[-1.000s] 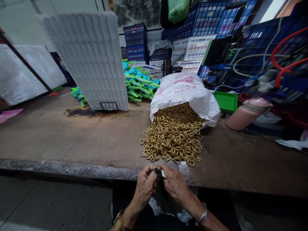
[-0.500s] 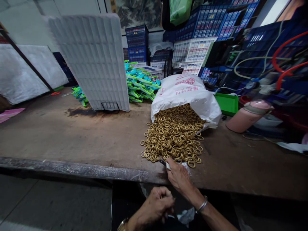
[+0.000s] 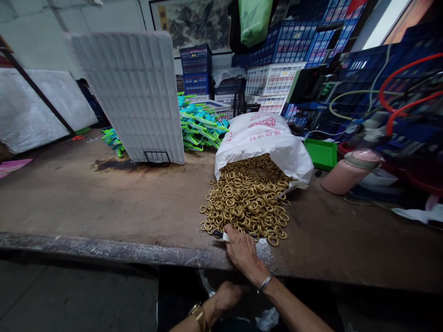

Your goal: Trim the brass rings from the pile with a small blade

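Beside the front edge of the rings, my right hand is closed on a thin black tool with a white part, whose exact kind I cannot make out. A heap of gold-coloured rings spills across the table from the mouth of a white sack with red print. My left hand is low in front of the table's edge, below my right hand. Its fingers are dark and smeared, so their grip and anything in them are hidden.
A ribbed white panel stands upright on the wooden table, with green and turquoise plastic pieces behind it. To the right are a green tray and a pink bottle. Stacked crates rise at the back.
My right hand has shifted left along the rings' front edge with the black tool. My left hand, earlier showing curled fingers, now has them turned away under the table edge.
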Tool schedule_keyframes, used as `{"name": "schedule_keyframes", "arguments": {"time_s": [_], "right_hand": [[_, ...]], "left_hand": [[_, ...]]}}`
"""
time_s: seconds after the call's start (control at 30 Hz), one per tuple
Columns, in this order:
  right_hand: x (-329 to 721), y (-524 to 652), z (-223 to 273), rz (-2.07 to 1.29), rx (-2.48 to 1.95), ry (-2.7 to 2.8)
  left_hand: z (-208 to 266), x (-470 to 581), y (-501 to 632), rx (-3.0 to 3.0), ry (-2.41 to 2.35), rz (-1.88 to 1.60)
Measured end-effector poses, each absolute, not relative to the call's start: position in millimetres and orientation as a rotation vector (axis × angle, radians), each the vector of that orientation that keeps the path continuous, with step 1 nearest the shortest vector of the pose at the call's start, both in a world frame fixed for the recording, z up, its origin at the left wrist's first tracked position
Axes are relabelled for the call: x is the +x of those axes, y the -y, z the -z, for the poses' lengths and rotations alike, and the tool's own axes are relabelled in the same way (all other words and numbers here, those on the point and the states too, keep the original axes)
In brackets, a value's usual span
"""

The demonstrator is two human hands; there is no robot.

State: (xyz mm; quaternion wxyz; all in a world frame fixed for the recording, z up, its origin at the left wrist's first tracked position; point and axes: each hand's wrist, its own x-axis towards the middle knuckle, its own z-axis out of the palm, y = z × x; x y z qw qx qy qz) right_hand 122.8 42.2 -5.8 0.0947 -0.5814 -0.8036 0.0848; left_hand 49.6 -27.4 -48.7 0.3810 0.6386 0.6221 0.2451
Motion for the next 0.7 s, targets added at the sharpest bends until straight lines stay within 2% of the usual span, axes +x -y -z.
{"name": "schedule_keyframes", "arguments": {"time_s": [0.1,0.23,0.43,0.53,0.7], "right_hand": [[127,-44,9,-0.35,-1.71,2.309],[141,-42,8,-0.767,-1.523,2.017],[154,-28,-6,-1.377,-1.354,1.54],[155,-22,-9,-1.502,-1.291,1.461],[158,-20,-4,-1.501,-1.284,1.51]], "left_hand": [[41,43,36,1.498,-1.322,-0.627],[24,34,47,1.029,-1.022,-0.713],[-2,26,30,0.697,-1.219,-1.082],[-4,27,20,0.711,-1.234,-1.123],[1,30,15,0.764,-1.268,-1.14]]}}
